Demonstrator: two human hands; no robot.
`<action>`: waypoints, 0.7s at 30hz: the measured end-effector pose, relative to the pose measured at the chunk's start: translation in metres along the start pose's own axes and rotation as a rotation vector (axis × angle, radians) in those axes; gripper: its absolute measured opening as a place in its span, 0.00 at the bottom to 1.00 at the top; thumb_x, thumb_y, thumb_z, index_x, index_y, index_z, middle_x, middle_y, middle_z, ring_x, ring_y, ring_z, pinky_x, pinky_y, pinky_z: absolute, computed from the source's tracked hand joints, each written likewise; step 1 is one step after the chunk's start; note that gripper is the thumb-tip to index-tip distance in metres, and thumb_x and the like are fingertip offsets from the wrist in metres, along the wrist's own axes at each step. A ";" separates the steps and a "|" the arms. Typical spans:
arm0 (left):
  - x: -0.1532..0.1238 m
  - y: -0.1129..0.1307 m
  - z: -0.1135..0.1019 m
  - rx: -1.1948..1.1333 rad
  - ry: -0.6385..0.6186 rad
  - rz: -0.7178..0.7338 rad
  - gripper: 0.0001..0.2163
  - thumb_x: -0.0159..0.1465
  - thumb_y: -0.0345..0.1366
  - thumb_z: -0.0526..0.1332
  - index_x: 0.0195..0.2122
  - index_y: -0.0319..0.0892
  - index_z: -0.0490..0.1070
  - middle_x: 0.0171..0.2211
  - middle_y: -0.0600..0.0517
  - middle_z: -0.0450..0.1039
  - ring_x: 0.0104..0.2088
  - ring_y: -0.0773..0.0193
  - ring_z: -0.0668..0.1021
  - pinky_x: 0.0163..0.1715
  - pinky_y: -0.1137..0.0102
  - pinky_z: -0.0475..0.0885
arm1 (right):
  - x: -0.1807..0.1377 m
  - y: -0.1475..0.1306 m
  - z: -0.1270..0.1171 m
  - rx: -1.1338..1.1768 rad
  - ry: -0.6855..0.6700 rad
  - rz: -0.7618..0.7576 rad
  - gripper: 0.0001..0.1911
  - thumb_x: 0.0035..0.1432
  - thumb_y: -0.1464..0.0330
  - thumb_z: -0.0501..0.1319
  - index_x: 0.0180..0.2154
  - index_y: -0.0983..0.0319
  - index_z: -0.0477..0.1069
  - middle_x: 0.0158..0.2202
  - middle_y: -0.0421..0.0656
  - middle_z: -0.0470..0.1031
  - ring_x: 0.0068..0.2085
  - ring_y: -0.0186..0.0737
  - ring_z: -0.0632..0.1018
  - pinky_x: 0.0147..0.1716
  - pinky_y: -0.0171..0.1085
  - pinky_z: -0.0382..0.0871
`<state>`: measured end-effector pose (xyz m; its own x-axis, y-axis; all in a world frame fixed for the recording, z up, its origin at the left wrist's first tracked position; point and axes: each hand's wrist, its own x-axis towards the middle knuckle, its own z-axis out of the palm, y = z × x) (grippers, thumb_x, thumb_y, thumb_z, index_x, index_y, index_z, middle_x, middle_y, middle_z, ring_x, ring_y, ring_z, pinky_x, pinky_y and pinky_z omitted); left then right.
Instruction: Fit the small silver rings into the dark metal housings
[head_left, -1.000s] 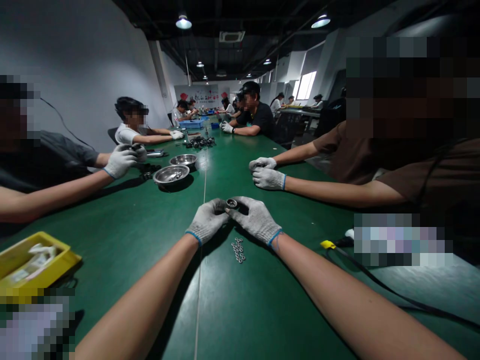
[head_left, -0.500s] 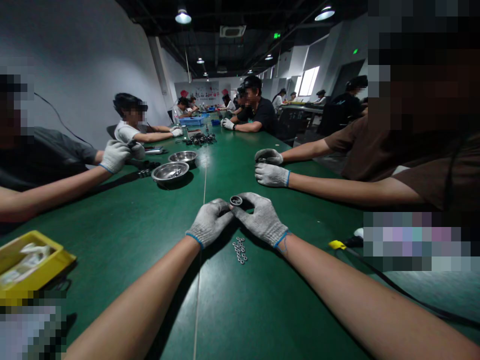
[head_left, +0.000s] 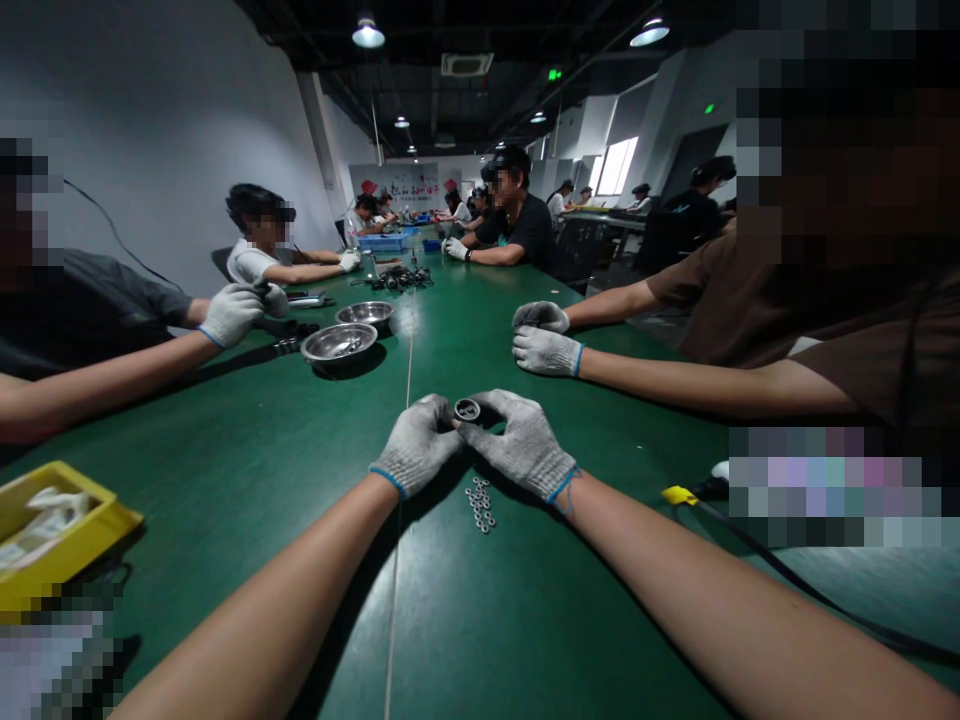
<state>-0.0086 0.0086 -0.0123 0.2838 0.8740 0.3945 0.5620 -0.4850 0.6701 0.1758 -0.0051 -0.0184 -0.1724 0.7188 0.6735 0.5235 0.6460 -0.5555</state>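
Note:
Between my two gloved hands is a small round metal ring-shaped part (head_left: 467, 410), its open face tipped up towards me and darker pieces inside it. My right hand (head_left: 521, 440) curls round it from the right, thumb and forefinger closed on it. My left hand (head_left: 421, 442) has its fingers bent together, with the fingertips against the part's left side; whether they grip it as well is hard to make out. Several small metal rings (head_left: 480, 505) lie in a cluster on the green table (head_left: 480, 620) just below my hands.
Two steel bowls (head_left: 339, 346) stand ahead to the left, the nearer with small parts inside. A yellow bin (head_left: 112, 520) holding white cloth-like items is at left. Co-workers' gloved hands (head_left: 546, 350) work at right and left. A black cable with a yellow piece (head_left: 679, 495) lies at right.
The round part has shifted slightly left and down, and its open face shows a little more. Both my hands stay around it; the small rings have not moved.

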 end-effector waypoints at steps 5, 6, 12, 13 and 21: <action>0.002 -0.001 0.001 -0.053 -0.059 0.080 0.05 0.63 0.34 0.62 0.33 0.42 0.76 0.34 0.51 0.76 0.37 0.59 0.78 0.41 0.67 0.73 | 0.000 0.001 0.000 0.014 0.040 0.015 0.11 0.60 0.61 0.68 0.41 0.60 0.80 0.40 0.46 0.84 0.41 0.46 0.84 0.45 0.43 0.78; 0.002 -0.001 0.001 -0.041 -0.042 0.058 0.04 0.62 0.35 0.63 0.32 0.42 0.75 0.32 0.51 0.75 0.36 0.60 0.77 0.39 0.67 0.72 | 0.000 0.001 0.000 0.019 0.032 0.016 0.11 0.60 0.61 0.68 0.41 0.60 0.80 0.40 0.46 0.85 0.42 0.46 0.84 0.45 0.43 0.78; 0.002 -0.001 0.000 -0.015 -0.046 0.063 0.04 0.61 0.35 0.62 0.29 0.42 0.71 0.30 0.53 0.72 0.33 0.62 0.74 0.35 0.67 0.69 | -0.001 0.001 0.001 0.016 0.041 -0.025 0.11 0.59 0.62 0.69 0.42 0.60 0.80 0.40 0.46 0.85 0.41 0.46 0.84 0.43 0.42 0.78; 0.002 0.000 0.000 -0.005 -0.038 0.055 0.04 0.61 0.35 0.62 0.29 0.42 0.70 0.30 0.53 0.71 0.32 0.62 0.73 0.35 0.67 0.68 | -0.001 0.002 0.001 0.015 0.041 -0.031 0.11 0.60 0.62 0.69 0.41 0.60 0.80 0.39 0.46 0.85 0.40 0.46 0.84 0.43 0.42 0.78; 0.002 -0.002 0.001 0.035 -0.020 0.059 0.05 0.59 0.34 0.63 0.28 0.42 0.69 0.29 0.53 0.70 0.32 0.61 0.73 0.34 0.67 0.68 | -0.001 0.001 -0.001 -0.023 0.016 -0.070 0.10 0.60 0.62 0.70 0.42 0.60 0.81 0.39 0.46 0.85 0.41 0.46 0.83 0.44 0.42 0.77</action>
<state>-0.0082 0.0118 -0.0135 0.3326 0.8448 0.4192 0.5710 -0.5341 0.6234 0.1771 -0.0048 -0.0194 -0.1961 0.6675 0.7183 0.5300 0.6885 -0.4951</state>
